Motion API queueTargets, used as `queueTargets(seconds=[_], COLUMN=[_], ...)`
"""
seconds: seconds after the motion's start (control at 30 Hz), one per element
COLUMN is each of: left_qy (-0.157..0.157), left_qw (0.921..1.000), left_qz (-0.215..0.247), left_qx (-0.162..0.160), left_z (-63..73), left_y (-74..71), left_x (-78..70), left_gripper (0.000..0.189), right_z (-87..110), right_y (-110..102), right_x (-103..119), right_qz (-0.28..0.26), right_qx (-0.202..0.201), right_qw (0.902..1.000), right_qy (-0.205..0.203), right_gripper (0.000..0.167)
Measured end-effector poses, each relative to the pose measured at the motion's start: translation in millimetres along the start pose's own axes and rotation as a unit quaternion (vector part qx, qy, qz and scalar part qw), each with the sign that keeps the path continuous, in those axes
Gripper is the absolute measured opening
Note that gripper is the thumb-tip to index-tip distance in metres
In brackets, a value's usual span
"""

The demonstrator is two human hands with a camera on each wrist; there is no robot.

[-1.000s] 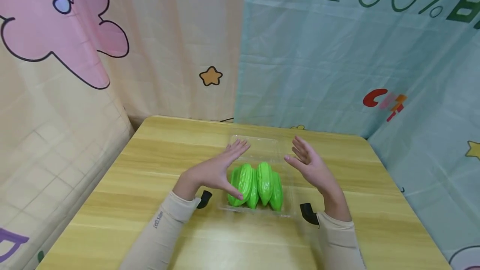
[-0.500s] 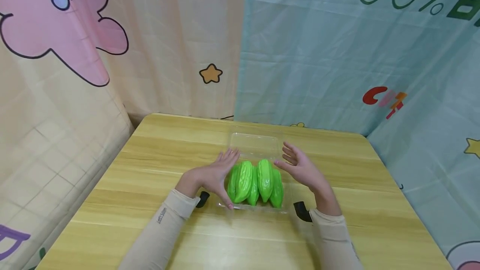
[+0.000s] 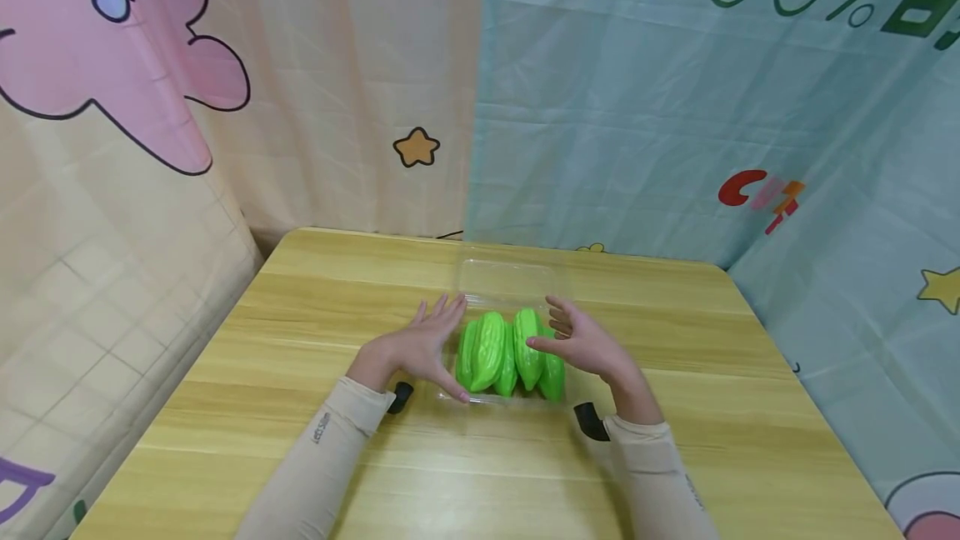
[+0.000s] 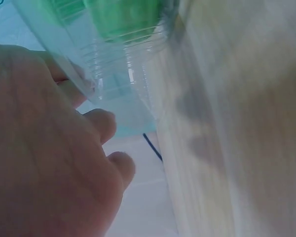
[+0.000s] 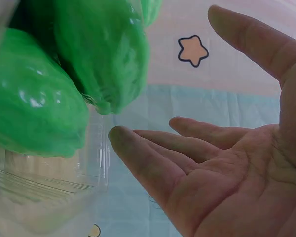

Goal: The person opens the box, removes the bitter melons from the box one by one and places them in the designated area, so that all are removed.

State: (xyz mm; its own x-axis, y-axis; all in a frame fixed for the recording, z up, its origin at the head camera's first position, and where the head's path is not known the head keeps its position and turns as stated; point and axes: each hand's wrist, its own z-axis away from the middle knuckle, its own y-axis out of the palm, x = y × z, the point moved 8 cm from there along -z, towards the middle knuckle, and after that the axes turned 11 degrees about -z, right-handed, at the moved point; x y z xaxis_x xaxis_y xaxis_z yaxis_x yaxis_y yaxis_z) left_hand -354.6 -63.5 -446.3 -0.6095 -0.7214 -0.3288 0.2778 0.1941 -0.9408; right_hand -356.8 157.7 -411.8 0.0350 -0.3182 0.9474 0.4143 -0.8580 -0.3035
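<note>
Several bright green, ridged bitter melons (image 3: 490,352) with a glossy, plastic look lie side by side in a clear plastic clamshell box (image 3: 517,401). Its lid (image 3: 506,280) is folded back flat behind them. My left hand (image 3: 414,355) spreads along the box's left side, thumb near the front corner. In the left wrist view, its fingertips are right at the clear wall. On the other side, my right hand (image 3: 588,347) has its fingers extended and its thumb over the rightmost melons in the head view. The right wrist view shows its palm (image 5: 246,182) holding nothing, beside the box.
The box stands on a wood-grain table (image 3: 465,473), toward its back. Printed curtains (image 3: 600,123) hang behind the table and along both sides. A black wrist mount (image 3: 591,422) juts from the right sleeve, another (image 3: 401,397) from the left.
My right hand has moved left and in toward the box, its thumb now overlapping the melons. The left hand has shifted slightly left, to the box's left side. The box lies slightly higher in view.
</note>
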Motion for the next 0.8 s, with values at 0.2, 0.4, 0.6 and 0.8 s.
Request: queueTargets(seconds=[0.2, 0.4, 0.6, 0.8], left_qy=[-0.003, 0.001, 0.008, 0.01], left_qw=[0.9995, 0.9988, 0.9986, 0.9987], left_qz=[0.029, 0.046, 0.051, 0.05], left_qx=[0.008, 0.012, 0.008, 0.008], left_z=[-2.5, -2.8, -2.1, -2.9], left_y=[6.5, 8.6, 8.3, 8.6], left_x=[5.1, 6.1, 5.4, 4.8], left_gripper=[0.15, 0.15, 0.15, 0.149], right_z=[-3.4, -5.6, -8.9, -14.2], right_y=[6, 11, 19, 28], right_x=[-5, -8, -7, -7], right_qz=[0.003, 0.008, 0.058, 0.104], right_qx=[-0.01, -0.029, -0.054, -0.066], right_qw=[0.9998, 0.9992, 0.9965, 0.9923], right_qy=[0.015, 0.027, 0.024, 0.009], right_gripper=[0.099, 0.105, 0.105, 0.099])
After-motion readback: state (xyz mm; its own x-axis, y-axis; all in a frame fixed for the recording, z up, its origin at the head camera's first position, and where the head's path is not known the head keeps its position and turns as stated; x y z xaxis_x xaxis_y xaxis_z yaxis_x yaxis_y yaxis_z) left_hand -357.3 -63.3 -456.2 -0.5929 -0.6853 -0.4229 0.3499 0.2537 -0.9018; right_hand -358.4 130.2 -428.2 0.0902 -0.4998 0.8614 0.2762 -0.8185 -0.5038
